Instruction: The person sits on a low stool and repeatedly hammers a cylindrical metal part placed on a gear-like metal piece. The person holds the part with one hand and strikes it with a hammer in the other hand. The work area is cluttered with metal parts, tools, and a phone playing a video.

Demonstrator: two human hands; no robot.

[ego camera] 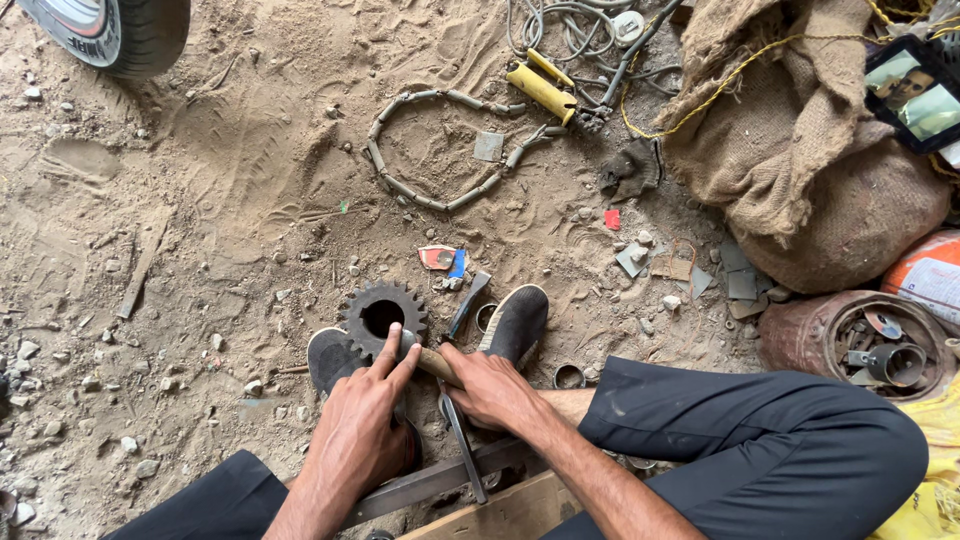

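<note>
Fingers of the left hand (358, 425) extend flat onto the toothed gear (383, 316); the right hand (487, 388) grips a wooden handle (434, 362) (tool head hidden). Beyond, a chain loop (440, 150) lies on sand (200, 200).

one view: head camera, worn, looking steeply down, close above the hands and knees, onto sandy ground (200, 200).

A small torn wrapper (440, 259), red, white and blue, lies on the sand just beyond the right hand (487, 386). Far off to that hand's upper right, a dark-framed phone screen (915, 92) rests on a burlap sack (800, 150). Below it, at the right edge, sits an orange-and-white printed bag (930, 275).
</note>
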